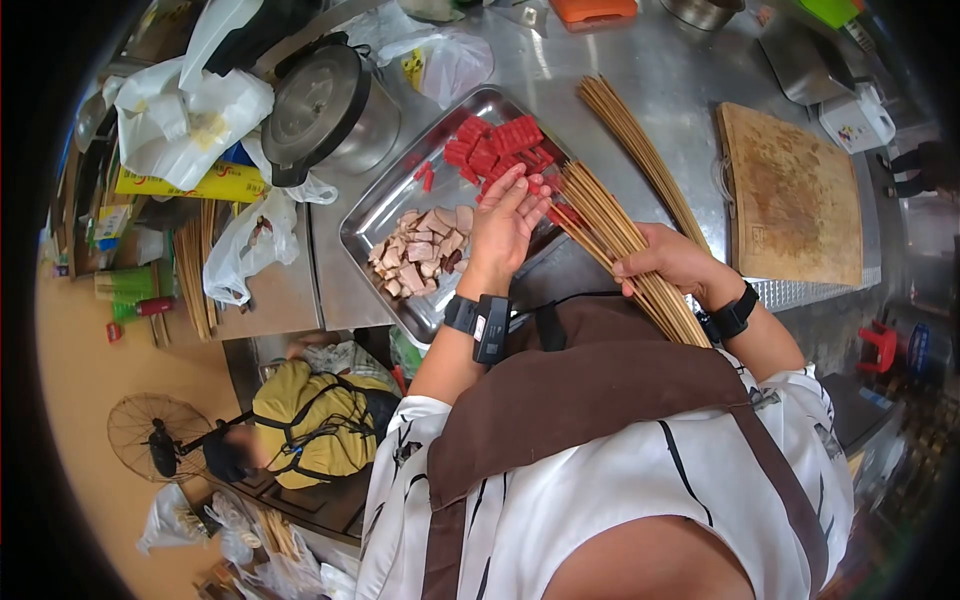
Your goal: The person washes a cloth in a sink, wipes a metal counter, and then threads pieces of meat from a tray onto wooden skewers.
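My right hand (668, 264) is wrapped round a thick bundle of bamboo skewers (615, 230), their far ends pointing over the steel tray (365, 215). Red pieces show at the ends of some skewers, at the bundle's left side. My left hand (508, 222) is over the tray with its palm turned up and its fingers stretched out, slightly apart. Its fingertips are right beside the red ribbed chunks (485, 150) heaped at the tray's far end. Pale, brownish meat pieces (420, 248) lie in the nearer left part of the tray.
More bamboo skewers (650, 160) lie beyond the bundle. A wooden cutting board (790, 195) is at the right, and a lidded pot (335, 115) stands behind the tray's left. Plastic bags (255, 240) crowd the left edge. A person in a yellow top (320, 415) is below left.
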`<state>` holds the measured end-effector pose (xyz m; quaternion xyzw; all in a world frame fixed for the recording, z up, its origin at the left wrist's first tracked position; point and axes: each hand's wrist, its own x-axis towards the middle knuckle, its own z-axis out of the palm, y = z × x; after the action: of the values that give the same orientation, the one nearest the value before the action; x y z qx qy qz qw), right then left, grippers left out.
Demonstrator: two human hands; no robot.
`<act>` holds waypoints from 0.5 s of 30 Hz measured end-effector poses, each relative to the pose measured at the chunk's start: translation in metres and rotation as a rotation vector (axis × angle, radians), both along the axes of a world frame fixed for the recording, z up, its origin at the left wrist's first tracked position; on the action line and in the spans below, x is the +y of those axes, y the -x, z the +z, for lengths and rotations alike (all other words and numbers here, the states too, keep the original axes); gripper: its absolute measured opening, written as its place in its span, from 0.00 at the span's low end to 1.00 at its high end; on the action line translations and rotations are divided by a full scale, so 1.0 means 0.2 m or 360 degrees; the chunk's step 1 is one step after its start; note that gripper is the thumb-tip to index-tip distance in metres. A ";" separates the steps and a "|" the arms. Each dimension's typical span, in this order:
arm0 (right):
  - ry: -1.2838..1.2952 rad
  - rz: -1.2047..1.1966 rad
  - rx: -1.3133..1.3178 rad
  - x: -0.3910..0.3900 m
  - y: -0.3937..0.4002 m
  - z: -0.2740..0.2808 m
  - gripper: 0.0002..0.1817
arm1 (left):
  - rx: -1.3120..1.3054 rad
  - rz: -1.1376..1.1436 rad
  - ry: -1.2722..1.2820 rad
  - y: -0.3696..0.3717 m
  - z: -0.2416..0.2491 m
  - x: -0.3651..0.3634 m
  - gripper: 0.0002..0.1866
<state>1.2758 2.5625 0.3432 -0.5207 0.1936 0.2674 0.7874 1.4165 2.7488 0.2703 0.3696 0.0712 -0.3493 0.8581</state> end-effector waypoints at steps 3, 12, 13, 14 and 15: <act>-0.0002 -0.0010 0.0001 0.00 0.01 0.00 0.12 | -0.0032 0.0014 -0.0015 0.01 0.01 0.00 0.16; -0.0012 0.0015 -0.0049 -0.01 0.01 -0.03 0.11 | -0.0312 0.0041 -0.0226 0.04 0.06 -0.02 0.19; -0.0017 0.0017 -0.0055 -0.01 0.02 -0.03 0.11 | -0.0348 0.0047 -0.0235 0.05 0.06 -0.02 0.19; -0.0018 0.0010 -0.0054 -0.01 0.02 -0.03 0.11 | -0.0347 0.0046 -0.0239 0.05 0.06 -0.02 0.19; -0.0019 0.0004 -0.0053 0.00 0.02 -0.03 0.11 | -0.0346 0.0047 -0.0243 0.05 0.06 -0.02 0.19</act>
<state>1.2728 2.5616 0.3365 -0.5207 0.1782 0.2607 0.7932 1.4063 2.7453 0.2828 0.4685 0.0097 -0.2882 0.8351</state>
